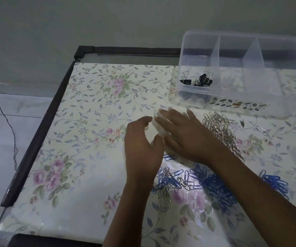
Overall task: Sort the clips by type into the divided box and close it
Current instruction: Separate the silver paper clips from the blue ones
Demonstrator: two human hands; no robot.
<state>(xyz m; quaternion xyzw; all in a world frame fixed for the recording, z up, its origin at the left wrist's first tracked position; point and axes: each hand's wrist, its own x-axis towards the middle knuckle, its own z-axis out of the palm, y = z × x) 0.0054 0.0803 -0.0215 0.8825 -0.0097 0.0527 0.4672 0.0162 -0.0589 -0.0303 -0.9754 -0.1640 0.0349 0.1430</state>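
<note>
Sorting is judged part done: 3 black binder clips (196,80) are held in the left of 3 compartments of the open divided box (286,56), while uncounted silver paper clips (220,129) and blue paper clips (215,186) are heaped on the bench (90,104). The right hand (184,134) is spread flat and released, while the left hand (142,145) is loosely curled and its hold cannot be told. Next, 1 colour must be gathered.

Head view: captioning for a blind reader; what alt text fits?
Two hands, the left hand cupped and the right hand flat, are close together over a floral tablecloth among piles of silver paper clips and blue paper clips. Behind stands a clear divided box, black binder clips in its left compartment.
</note>
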